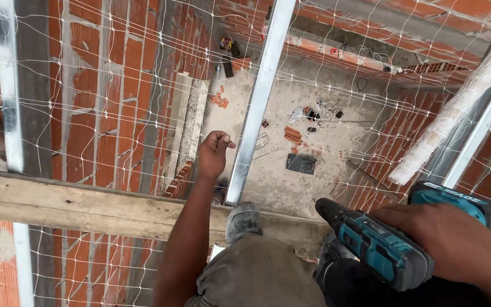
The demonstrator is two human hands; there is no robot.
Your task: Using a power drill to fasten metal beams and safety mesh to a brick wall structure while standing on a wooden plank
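My left hand reaches forward, fingers curled shut, pinching at a strand of the white safety net next to a shiny metal rail. Whether it holds a small fastener I cannot tell. My right hand grips a teal and black cordless drill at the lower right, its chuck pointing up-left. My grey shoe stands on a wooden plank that runs across the view.
Far below lies a concrete floor with loose bricks, cables and tools. Red brick walls rise on the left and right. More metal rails cross the net, and a white roll leans at the right.
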